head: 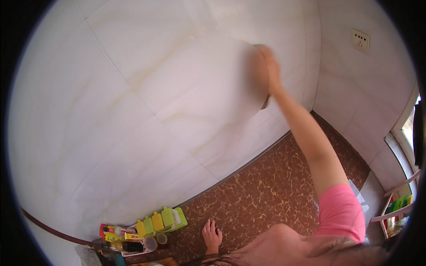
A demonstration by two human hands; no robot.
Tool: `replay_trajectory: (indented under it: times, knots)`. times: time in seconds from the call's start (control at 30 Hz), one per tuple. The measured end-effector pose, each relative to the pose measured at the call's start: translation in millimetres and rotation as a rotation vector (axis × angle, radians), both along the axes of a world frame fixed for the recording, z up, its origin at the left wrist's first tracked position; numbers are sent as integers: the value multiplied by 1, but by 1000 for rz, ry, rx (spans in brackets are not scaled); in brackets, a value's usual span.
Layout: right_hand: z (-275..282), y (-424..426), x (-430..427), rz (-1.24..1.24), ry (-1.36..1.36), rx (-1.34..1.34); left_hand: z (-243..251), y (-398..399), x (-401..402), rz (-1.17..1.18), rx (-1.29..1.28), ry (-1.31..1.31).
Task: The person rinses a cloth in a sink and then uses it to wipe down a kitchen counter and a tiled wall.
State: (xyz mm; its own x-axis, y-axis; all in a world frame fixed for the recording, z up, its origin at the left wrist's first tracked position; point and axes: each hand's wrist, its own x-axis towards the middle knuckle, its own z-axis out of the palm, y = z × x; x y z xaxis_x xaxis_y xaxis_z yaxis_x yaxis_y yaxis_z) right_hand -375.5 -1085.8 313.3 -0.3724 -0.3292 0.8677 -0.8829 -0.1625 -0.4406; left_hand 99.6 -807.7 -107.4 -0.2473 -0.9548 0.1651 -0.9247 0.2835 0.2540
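Note:
My right hand (273,71) is raised against the pale marbled wall panel (133,139), on a brown thing (265,102) that is mostly hidden. It looks like a cloth or pad, but blur keeps me from telling which. The fingers are partly hidden too, behind a pale curved edge. Low in the view, my left hand (212,234) rests on the red-brown patterned surface (259,186) with its fingers spread and nothing in it.
Green and yellow lidded seasoning boxes (159,221) stand at the lower left beside a tray (133,253) of bottles and packets. A wall socket (360,41) is at upper right. A pink rack (392,217) with packages stands at lower right, below a window (408,126).

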Motion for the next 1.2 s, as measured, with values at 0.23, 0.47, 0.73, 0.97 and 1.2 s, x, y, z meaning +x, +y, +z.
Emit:
replay_trajectory:
  times: [0.23, 0.47, 0.73, 0.97, 1.2]
  knots:
    - [43, 45, 25, 194, -26, 223, -8, 8, 8, 29, -17, 38]
    - [39, 31, -25, -30, -183, 270, 34, 7, -15, -3, -30, 113]
    - [27, 5, 37, -104, 87, 82, 46, 9, -1, 17, 44, 118]
    - [50, 27, -22, -67, -135, 404, 38, 9, -7, 16, 30, 111]
    - [71, 50, 24, 69, -138, 383, 35, 9, -2, 6, 44, 116]
